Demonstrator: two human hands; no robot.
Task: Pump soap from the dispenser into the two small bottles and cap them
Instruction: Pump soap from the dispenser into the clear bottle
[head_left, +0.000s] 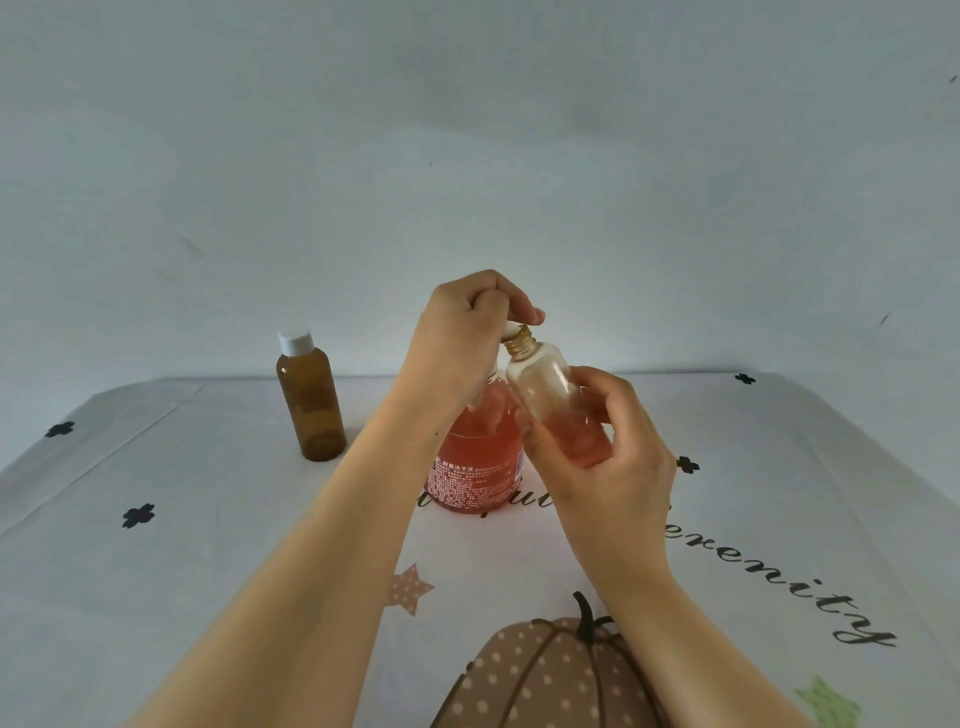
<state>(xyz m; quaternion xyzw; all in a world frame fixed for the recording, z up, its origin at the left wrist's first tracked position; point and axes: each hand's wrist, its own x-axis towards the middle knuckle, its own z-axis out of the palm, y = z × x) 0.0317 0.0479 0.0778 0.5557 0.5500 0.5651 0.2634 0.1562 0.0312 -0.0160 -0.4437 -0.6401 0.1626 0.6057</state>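
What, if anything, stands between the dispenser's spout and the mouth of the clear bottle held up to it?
Nothing visible. The right hand tilts the clear bottle so its threaded neck meets the white spout under the left hand; the capped amber bottle stands well aside.

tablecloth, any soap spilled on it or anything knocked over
Nothing stands out. No soap shows on the tablecloth, the amber bottle stands upright and capped, and the clear bottle is tilted only because the right hand holds it up to the dispenser.
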